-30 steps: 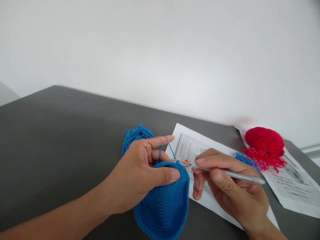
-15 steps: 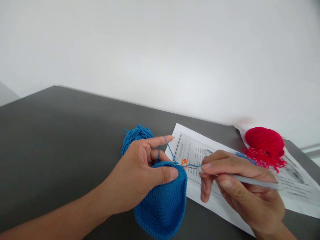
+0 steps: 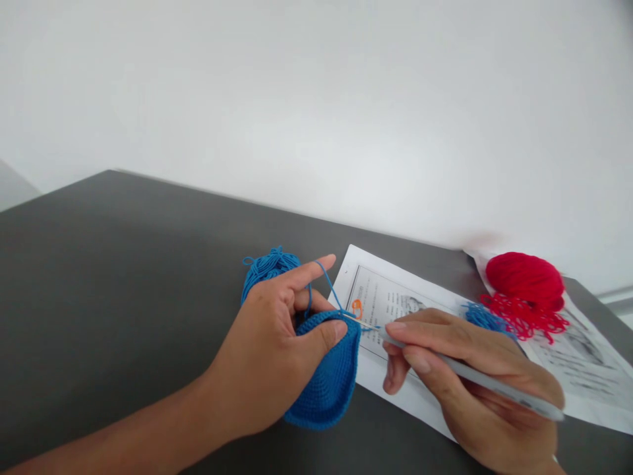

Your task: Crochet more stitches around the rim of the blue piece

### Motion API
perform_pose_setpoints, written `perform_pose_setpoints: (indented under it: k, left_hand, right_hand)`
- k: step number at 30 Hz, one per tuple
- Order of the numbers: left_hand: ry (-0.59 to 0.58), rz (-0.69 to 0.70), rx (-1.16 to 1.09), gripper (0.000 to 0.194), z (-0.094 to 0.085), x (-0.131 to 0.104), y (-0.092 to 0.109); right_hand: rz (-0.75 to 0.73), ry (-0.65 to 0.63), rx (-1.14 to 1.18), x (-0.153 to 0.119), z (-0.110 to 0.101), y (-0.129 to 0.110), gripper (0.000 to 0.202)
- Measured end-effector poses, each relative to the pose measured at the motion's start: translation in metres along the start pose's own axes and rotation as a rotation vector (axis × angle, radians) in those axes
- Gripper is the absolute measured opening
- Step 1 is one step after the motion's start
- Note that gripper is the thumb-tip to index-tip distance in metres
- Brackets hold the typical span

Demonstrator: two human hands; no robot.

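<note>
- the left hand [image 3: 270,353] pinches the blue crocheted piece [image 3: 326,396] by its upper rim, thumb on the near face; its forefinger points out, with a blue strand [image 3: 329,280] looped over it.
- the right hand [image 3: 479,382] grasps a grey-handled crochet hook [image 3: 499,386] like a pen, between thumb and forefinger; the thin metal shaft reaches left to the rim of the piece, where the strand comes down.
- the piece is held up over the near part of the dark tabletop [image 3: 123,284], curved like a shallow bowl, its upper part partly covered by the left thumb.
- a small orange loop [image 3: 357,307] shows just beside the rim; whether it is fastened there cannot be made out.
- a blue yarn ball [image 3: 270,267] sits just beyond the left hand, partly hidden by it, between that hand and the tabletop's far edge.
- a printed sheet [image 3: 368,264] lies aslant under the hook and the right hand, one corner pointing toward the far edge.
- near the tabletop's far right corner, a red yarn ball [image 3: 524,277] with loose red loops [image 3: 529,323] rests on a second sheet [image 3: 603,396]; loose blue yarn [image 3: 487,318] lies beside the loops.
- a white wall [image 3: 316,99] rises behind the far edge.
</note>
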State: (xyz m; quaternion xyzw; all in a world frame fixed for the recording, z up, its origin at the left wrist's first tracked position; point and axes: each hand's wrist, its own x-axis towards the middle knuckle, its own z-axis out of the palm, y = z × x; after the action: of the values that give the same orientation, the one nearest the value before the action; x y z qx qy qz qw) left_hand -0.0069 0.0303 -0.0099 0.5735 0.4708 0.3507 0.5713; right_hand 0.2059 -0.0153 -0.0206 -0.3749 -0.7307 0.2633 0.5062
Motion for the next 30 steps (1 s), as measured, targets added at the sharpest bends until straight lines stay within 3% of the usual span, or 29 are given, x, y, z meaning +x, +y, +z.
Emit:
perform_pose_setpoints:
  k: [13,23,30]
  left_hand:
    - [0.13,0.143,0.152,0.068,0.005,0.001,-0.004]
    - [0.211,0.197,0.184,0.059,0.009,0.003,-0.006]
    - [0.191,0.174,0.129,0.062,0.009,0.002,-0.006]
  right_hand:
    - [-0.074,0.04,-0.193,-0.007,0.014,0.002,0.052]
    - [-0.188,0.163,-0.54,-0.015,0.029,0.002,0.023]
    - [-0.213,0.151,-0.541,-0.013,0.028,-0.001,0.024]
